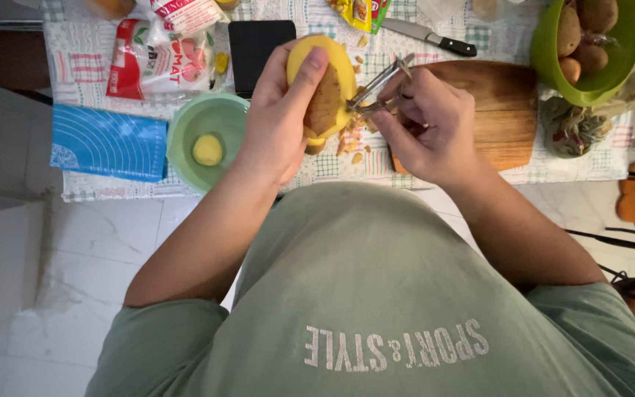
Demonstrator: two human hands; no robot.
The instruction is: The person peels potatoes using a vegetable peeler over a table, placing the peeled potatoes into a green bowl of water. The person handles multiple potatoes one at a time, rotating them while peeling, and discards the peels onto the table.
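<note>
Yellow and smooth where the skin is off, brown and rough where it is not, the potato (323,92) sits clamped in the left hand (277,121), held up over the near edge of the counter (435,165). The right hand (428,125) is closed tight on a shiny metal peeler (378,87), whose blade touches the potato. Small brown peels (353,143) lie on the checked cloth below. By the left hand stands a pale green bowl (185,143) with one round peeled potato (207,150) inside. A red and white plastic bag (152,59) lies at the far left, beside a flat black rectangle (259,40). A brown wooden board (505,110) lies under the right hand, and a bright green bowl (615,73) of brown potatoes fills the far right corner.
</note>
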